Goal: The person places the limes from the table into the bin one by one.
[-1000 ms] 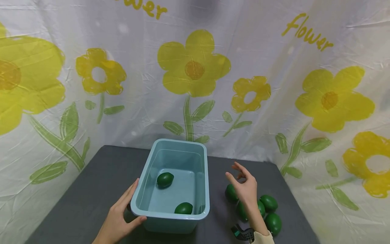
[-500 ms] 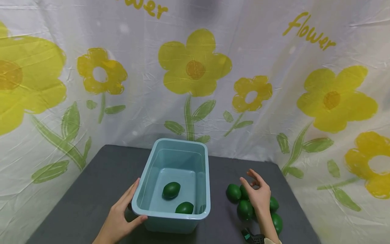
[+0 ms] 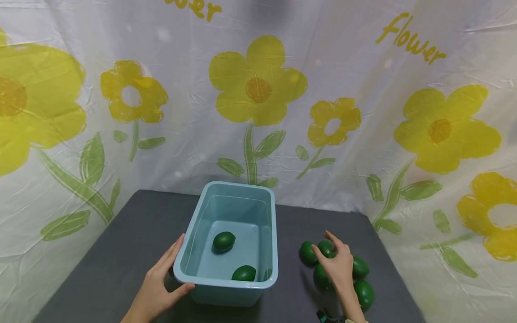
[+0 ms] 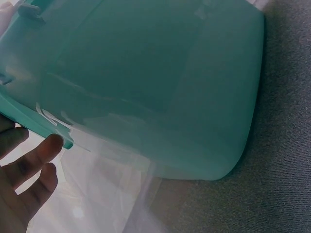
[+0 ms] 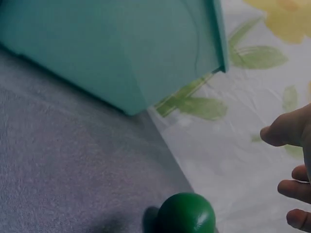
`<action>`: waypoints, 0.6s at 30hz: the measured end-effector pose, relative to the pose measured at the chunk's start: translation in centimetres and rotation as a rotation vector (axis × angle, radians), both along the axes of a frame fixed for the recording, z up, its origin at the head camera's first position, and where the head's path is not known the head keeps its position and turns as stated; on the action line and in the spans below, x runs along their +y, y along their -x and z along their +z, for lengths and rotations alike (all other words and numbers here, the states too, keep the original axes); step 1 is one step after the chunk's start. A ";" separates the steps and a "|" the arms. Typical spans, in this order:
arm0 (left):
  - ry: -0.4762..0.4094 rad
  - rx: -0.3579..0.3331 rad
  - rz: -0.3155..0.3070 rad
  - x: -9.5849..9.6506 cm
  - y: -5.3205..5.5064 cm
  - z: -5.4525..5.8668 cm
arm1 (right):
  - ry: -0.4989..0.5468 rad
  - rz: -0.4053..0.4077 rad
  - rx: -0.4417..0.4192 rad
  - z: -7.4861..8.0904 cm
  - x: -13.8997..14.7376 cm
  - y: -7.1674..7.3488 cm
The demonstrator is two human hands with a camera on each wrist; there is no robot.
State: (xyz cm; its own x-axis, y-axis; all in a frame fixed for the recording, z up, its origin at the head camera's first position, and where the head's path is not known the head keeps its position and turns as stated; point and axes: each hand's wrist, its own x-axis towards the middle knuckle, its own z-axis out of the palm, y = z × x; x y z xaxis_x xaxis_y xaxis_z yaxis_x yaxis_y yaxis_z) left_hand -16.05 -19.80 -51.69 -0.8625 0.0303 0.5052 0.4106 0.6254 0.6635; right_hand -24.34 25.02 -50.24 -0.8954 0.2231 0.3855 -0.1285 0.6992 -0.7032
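Note:
My left hand [image 3: 155,280] rests at the near left corner of a light blue plastic bin [image 3: 186,283], fingers along its side and thumb at the front rim. In the left wrist view, the fingertips [image 4: 52,145] are right at the rim. Inside the bin are two green limes, one lime [image 3: 224,241] mid-floor and another lime [image 3: 244,272] by the near wall. My right hand [image 3: 338,264] hovers over a cluster of limes to the right, thumb and fingers spread apart around a far lime [image 3: 325,249], with nothing held. Its wrist partly hides the cluster.
Other limes lie close together on the dark grey table [image 3: 291,224]: a left lime [image 3: 308,254], a nearer lime [image 3: 322,278], and two at right, including a near-right lime [image 3: 364,294]. A white curtain [image 3: 181,148] with yellow flowers surrounds the table.
My right hand has moved right from beside the bin, then slightly back left and down over the limes. The mid-floor lime in the bin has rolled nearer, then back. The left hand stays put.

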 end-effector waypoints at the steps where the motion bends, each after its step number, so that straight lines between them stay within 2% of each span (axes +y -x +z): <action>1: 0.008 -0.004 0.006 0.0 0.0 0.0 | -0.013 0.008 0.004 -0.1 0.0 0.1; 8: 0.046 -0.015 0.034 0.1 -0.1 0.2 | -0.080 0.058 -0.034 -1.0 0.1 0.3; 13: 0.041 -0.006 0.022 0.1 -0.1 0.2 | -0.210 0.070 -0.043 -1.8 0.2 0.7; 18: 0.028 -0.024 0.023 0.2 -0.1 0.4 | -0.334 0.087 -0.044 -2.3 0.0 1.1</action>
State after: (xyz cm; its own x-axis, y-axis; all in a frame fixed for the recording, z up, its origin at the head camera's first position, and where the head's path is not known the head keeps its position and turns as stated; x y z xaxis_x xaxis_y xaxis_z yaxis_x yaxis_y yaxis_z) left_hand -15.96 -19.58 -51.26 -0.8750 0.0241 0.4834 0.3801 0.6528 0.6553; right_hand -25.43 25.05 -52.58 -0.9227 0.0136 0.3854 -0.1723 0.8795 -0.4435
